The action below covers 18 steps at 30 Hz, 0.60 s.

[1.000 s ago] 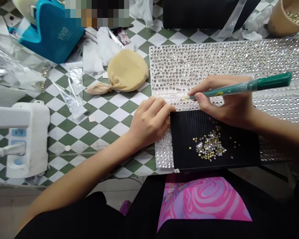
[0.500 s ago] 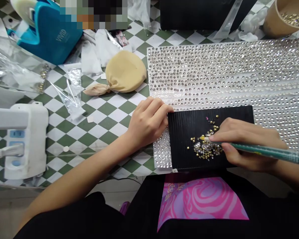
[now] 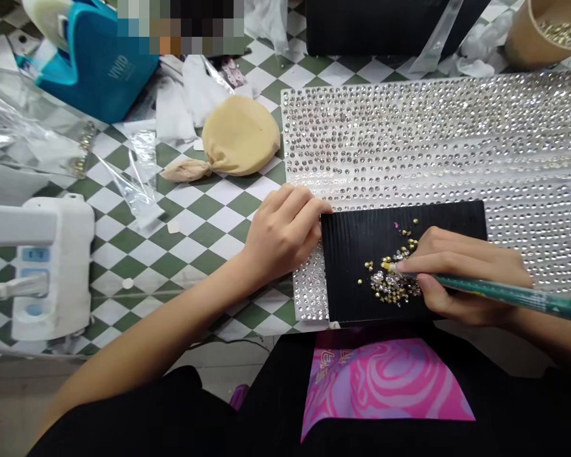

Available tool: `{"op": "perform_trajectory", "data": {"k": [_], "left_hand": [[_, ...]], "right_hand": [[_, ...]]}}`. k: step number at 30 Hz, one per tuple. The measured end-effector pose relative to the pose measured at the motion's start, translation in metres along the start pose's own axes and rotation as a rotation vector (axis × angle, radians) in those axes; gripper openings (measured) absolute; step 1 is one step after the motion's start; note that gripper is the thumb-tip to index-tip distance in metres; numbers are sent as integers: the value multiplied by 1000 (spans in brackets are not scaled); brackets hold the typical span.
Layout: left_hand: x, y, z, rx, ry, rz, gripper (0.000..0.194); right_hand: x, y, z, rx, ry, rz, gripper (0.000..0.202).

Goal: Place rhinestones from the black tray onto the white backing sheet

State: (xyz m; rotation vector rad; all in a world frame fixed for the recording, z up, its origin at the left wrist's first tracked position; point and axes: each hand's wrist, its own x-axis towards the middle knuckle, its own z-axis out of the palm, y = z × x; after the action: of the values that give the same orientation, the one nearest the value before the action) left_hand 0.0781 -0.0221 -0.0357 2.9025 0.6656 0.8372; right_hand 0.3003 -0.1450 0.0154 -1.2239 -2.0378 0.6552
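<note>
A black ridged tray point(image 3: 352, 254) lies on a white sheet covered in rows of rhinestones point(image 3: 390, 139). Small gold and silver stones point(image 3: 393, 285) are heaped near the tray's middle, with a few scattered around. My right hand point(image 3: 471, 273) pinches a green pen-like stick point(image 3: 499, 289), its pale tip among the stones. My left hand point(image 3: 288, 231) has curled fingers at the tray's upper left corner; its fingertips are partly hidden, seemingly on the tray's edge.
A tied beige pouch point(image 3: 242, 135) lies on the checkered cloth point(image 3: 204, 209). At the left are a white power strip point(image 3: 66, 266), plastic bags point(image 3: 33, 127) and a blue tape dispenser point(image 3: 99, 63). A brown cup point(image 3: 528, 38) of stones and a black box point(image 3: 361, 28) stand at the back.
My right hand has shifted slightly left, and the stick's tip has moved a little over the stones. My left hand has stayed at the tray's corner.
</note>
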Motion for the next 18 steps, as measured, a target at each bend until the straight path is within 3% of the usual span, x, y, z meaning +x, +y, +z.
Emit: {"op": "perform_trajectory", "data": {"k": [8,12,15,18], "left_hand": [[0,0,0,0,4,-2,13],[0,0,1,-5,2,-3,14],[0,0,1,5,3,0,14],[0,0,1,14,2,6,12]], "right_hand": [[6,-2,-6,31,-1,14,19],[18,-1,-13,-17,124,148,15],[35,9,-13,-64,240,139,11],[55,24,-6,12,272,116,14]]}}
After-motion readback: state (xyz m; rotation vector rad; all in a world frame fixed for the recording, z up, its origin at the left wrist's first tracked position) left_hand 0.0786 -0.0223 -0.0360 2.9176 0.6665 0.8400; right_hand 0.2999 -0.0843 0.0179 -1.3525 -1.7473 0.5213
